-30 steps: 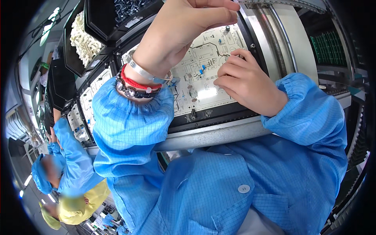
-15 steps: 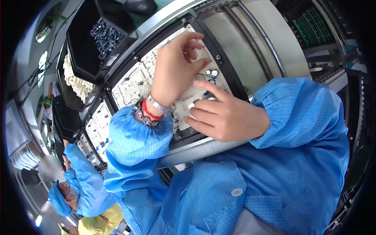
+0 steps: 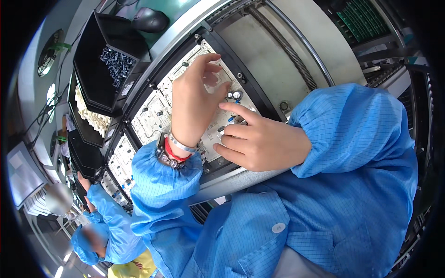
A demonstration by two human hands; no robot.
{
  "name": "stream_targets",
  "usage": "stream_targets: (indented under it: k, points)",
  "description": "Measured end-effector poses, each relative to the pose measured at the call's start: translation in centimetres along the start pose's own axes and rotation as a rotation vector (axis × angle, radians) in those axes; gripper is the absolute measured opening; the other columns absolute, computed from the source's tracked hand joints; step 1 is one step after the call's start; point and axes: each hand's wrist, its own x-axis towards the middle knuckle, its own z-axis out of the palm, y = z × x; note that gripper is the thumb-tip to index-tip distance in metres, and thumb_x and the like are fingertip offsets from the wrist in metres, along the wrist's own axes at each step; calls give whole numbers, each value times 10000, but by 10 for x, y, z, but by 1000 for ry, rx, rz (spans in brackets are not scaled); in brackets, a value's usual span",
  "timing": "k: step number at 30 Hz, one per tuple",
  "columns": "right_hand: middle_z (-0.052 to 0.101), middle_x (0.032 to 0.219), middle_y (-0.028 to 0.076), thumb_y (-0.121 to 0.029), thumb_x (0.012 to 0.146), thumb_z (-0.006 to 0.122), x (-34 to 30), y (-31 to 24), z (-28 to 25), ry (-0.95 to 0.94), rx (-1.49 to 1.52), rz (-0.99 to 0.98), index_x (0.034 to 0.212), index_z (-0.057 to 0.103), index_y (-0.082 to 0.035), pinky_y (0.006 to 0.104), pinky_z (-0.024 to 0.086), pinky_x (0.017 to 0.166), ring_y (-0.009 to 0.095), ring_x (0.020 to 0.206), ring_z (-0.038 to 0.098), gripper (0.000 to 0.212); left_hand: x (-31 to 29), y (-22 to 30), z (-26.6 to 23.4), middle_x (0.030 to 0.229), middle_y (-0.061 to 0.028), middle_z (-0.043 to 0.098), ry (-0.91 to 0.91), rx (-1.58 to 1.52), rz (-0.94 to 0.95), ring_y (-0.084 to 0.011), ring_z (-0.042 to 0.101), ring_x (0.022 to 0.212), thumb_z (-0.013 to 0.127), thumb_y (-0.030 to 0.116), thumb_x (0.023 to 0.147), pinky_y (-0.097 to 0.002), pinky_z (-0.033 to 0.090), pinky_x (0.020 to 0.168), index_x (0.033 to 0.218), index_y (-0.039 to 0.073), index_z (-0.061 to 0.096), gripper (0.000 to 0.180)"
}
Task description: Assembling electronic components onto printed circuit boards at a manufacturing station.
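Observation:
Over a white circuit board in a black frame, both my hands are close together. My left hand has its fingers curved and its thumb apart from them, with a gap between; nothing shows in it. The thumb tip is near the index tip of my right hand. That index finger is stretched out, the other fingers are spread over the board, and the right thumb is hidden. Round silver-topped capacitors stand on the board just beyond the fingertips. A small blue part sits beside my right fingers.
At the left stand black bins, one with dark small parts, another with cream-coloured parts. A black mouse lies behind. A metal rail and a spring-like screw run at the right. A co-worker in blue works at lower left.
The view has shifted a little, so the board and bins sit slightly differently. My hands keep nearly the same pose over the board, with left thumb and right index still close.

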Motion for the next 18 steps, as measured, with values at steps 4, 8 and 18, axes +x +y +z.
stream_targets:
  k: [4, 8, 18]
  points:
    - [552, 716, 23, -100, 726, 577, 1, 0, 0, -15, -5, 2, 970, 655, 3, 531, 334, 1064, 161, 759, 553, 276, 0, 0, 3, 910, -126, 645, -2, 38, 30, -254, 633, 772, 715, -16, 674, -345, 515, 675, 1091, 44, 563, 448]
    - [573, 744, 26, -101, 726, 586, 5, 4, -2, -42, 27, -14, 961, 659, -1, 529, 340, 1059, 164, 774, 561, 265, 5, 7, -5, 970, -167, 553, -27, 198, 174, -355, 586, 813, 669, -62, 663, -411, 486, 683, 1082, 15, 526, 449]
    - [639, 813, 90, 67, 692, 578, 57, -32, -32, 150, 158, 79, 928, 668, 1, 505, 418, 947, 245, 719, 580, 261, -60, -26, -81, 958, -192, 656, -244, 127, 306, -340, 635, 865, 574, 20, 823, -381, 506, 750, 1124, 14, 586, 301]
